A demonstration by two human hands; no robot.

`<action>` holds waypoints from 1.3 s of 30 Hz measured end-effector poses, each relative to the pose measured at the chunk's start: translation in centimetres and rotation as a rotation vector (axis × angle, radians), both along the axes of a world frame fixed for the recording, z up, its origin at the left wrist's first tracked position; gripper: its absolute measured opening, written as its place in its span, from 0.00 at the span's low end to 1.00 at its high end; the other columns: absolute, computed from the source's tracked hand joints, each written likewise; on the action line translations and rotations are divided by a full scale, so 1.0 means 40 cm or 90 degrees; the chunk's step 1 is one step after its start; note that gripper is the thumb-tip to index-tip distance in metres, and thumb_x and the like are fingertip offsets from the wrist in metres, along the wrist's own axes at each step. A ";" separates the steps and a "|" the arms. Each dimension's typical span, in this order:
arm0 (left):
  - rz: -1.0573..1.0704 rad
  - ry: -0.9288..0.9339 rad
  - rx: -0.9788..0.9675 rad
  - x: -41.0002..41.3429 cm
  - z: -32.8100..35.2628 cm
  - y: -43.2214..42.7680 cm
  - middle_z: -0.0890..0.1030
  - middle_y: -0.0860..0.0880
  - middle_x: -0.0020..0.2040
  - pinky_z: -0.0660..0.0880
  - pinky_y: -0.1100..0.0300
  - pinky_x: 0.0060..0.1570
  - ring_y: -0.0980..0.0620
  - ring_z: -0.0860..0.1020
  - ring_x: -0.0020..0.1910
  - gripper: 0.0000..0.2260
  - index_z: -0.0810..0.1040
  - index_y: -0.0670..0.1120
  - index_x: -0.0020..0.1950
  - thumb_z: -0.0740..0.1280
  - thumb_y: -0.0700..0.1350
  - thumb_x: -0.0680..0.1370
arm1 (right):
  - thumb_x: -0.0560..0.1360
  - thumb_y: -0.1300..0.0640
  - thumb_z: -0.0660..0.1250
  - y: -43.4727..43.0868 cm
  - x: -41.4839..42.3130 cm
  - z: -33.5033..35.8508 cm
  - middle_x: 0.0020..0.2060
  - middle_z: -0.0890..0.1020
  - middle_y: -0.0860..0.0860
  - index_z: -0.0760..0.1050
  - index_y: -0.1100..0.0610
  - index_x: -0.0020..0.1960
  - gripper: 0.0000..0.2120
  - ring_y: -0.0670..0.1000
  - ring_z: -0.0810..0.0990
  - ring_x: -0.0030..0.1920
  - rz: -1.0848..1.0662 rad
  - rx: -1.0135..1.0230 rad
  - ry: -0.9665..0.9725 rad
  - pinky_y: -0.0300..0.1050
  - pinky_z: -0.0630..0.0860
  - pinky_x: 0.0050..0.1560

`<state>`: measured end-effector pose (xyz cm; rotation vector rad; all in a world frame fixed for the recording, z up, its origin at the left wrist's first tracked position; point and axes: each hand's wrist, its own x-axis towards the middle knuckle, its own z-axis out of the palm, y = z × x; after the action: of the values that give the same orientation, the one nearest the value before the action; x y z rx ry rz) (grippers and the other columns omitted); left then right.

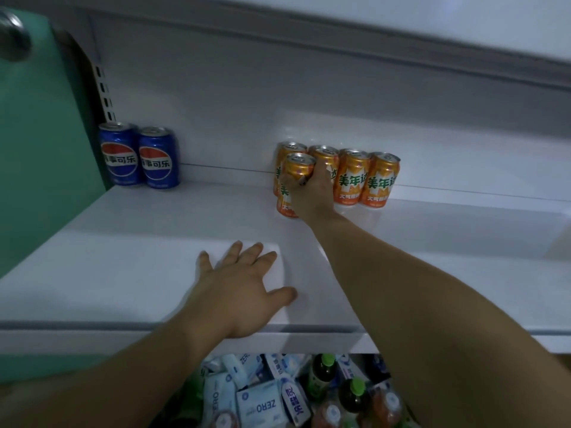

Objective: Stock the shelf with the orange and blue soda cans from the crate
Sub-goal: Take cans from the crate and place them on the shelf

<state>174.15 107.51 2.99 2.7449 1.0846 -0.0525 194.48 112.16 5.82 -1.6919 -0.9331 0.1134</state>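
Observation:
On the white shelf (154, 230), my right hand (312, 193) grips an orange soda can (298, 168) that stands in front of a back row of several orange cans (367, 180). The held can touches or nearly touches the shelf surface. Two blue cola cans (140, 156) stand side by side at the shelf's back left corner. My left hand (244, 285) lies flat near the shelf's front edge, fingers spread, holding nothing. The crate is not in view.
A green wall panel (40, 149) bounds the shelf on the left. Another shelf's underside (401, 35) hangs overhead. Below the front edge, a lower level holds white drink cartons (259, 403) and green-capped bottles (324, 375).

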 end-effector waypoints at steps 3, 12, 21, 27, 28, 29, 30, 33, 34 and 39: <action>-0.002 0.003 -0.004 -0.003 0.004 -0.001 0.43 0.57 0.78 0.39 0.37 0.72 0.53 0.41 0.77 0.36 0.46 0.58 0.77 0.47 0.72 0.74 | 0.71 0.46 0.72 -0.048 -0.010 0.024 0.61 0.77 0.49 0.65 0.50 0.70 0.31 0.51 0.76 0.60 0.012 -0.082 -0.014 0.50 0.72 0.62; -0.022 0.000 -0.031 0.001 0.052 -0.030 0.49 0.53 0.79 0.48 0.40 0.73 0.49 0.49 0.77 0.34 0.52 0.55 0.78 0.53 0.69 0.76 | 0.75 0.40 0.65 -0.521 0.014 0.158 0.71 0.69 0.58 0.61 0.56 0.75 0.35 0.59 0.70 0.67 -0.094 -0.509 -0.211 0.50 0.70 0.65; -0.417 -0.105 -0.122 0.229 0.159 -0.493 0.67 0.50 0.73 0.65 0.55 0.68 0.49 0.67 0.70 0.27 0.68 0.51 0.72 0.65 0.59 0.76 | 0.77 0.38 0.62 -1.044 0.009 0.193 0.75 0.63 0.56 0.56 0.55 0.78 0.36 0.59 0.67 0.70 -0.299 -0.650 -0.158 0.53 0.69 0.67; -0.621 -0.008 -0.157 0.302 0.075 -0.813 0.66 0.49 0.73 0.66 0.57 0.65 0.49 0.67 0.70 0.29 0.65 0.50 0.74 0.65 0.59 0.75 | 0.77 0.40 0.64 -1.360 -0.040 0.124 0.64 0.75 0.53 0.67 0.53 0.71 0.27 0.57 0.75 0.60 -0.438 -0.715 -0.081 0.52 0.75 0.58; -0.645 0.007 -0.167 0.308 0.058 -0.857 0.66 0.49 0.74 0.66 0.57 0.65 0.49 0.67 0.70 0.29 0.64 0.50 0.74 0.65 0.58 0.76 | 0.77 0.40 0.63 -1.410 -0.049 0.109 0.65 0.74 0.53 0.67 0.52 0.71 0.27 0.57 0.74 0.61 -0.441 -0.732 -0.060 0.51 0.74 0.58; -0.671 0.022 -0.181 0.315 0.040 -0.901 0.66 0.49 0.74 0.66 0.57 0.64 0.49 0.67 0.70 0.28 0.64 0.49 0.74 0.65 0.57 0.77 | 0.77 0.40 0.63 -1.458 -0.054 0.090 0.67 0.72 0.53 0.66 0.52 0.72 0.28 0.57 0.73 0.64 -0.452 -0.746 -0.039 0.51 0.74 0.60; -0.697 0.039 -0.195 0.321 0.022 -0.942 0.66 0.49 0.73 0.66 0.57 0.64 0.49 0.67 0.70 0.27 0.64 0.49 0.74 0.64 0.55 0.78 | 0.76 0.40 0.64 -1.504 -0.062 0.073 0.69 0.71 0.53 0.65 0.52 0.73 0.30 0.57 0.72 0.66 -0.473 -0.748 -0.012 0.53 0.73 0.62; -0.750 0.108 -0.201 0.348 -0.048 -1.043 0.66 0.47 0.73 0.65 0.56 0.66 0.48 0.66 0.70 0.24 0.65 0.48 0.73 0.63 0.53 0.79 | 0.75 0.39 0.65 -1.633 -0.069 0.004 0.71 0.70 0.54 0.63 0.52 0.75 0.33 0.57 0.71 0.67 -0.516 -0.739 0.064 0.54 0.71 0.65; -0.760 0.126 -0.200 0.362 -0.076 -1.069 0.66 0.48 0.73 0.65 0.56 0.67 0.48 0.66 0.70 0.25 0.65 0.48 0.73 0.64 0.54 0.78 | 0.75 0.40 0.65 -1.670 -0.071 -0.022 0.71 0.69 0.54 0.62 0.52 0.75 0.33 0.57 0.70 0.68 -0.516 -0.745 0.089 0.53 0.70 0.66; -0.757 0.213 -0.170 0.451 -0.226 -1.154 0.67 0.49 0.73 0.67 0.55 0.67 0.49 0.68 0.69 0.29 0.66 0.51 0.73 0.66 0.59 0.75 | 0.77 0.41 0.64 -1.811 -0.041 -0.172 0.73 0.68 0.54 0.59 0.53 0.76 0.33 0.57 0.68 0.70 -0.534 -0.741 0.204 0.52 0.68 0.67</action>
<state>192.19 61.34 -6.07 2.7258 -0.6024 -0.7492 192.85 39.74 -1.04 -2.8730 0.2618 0.3952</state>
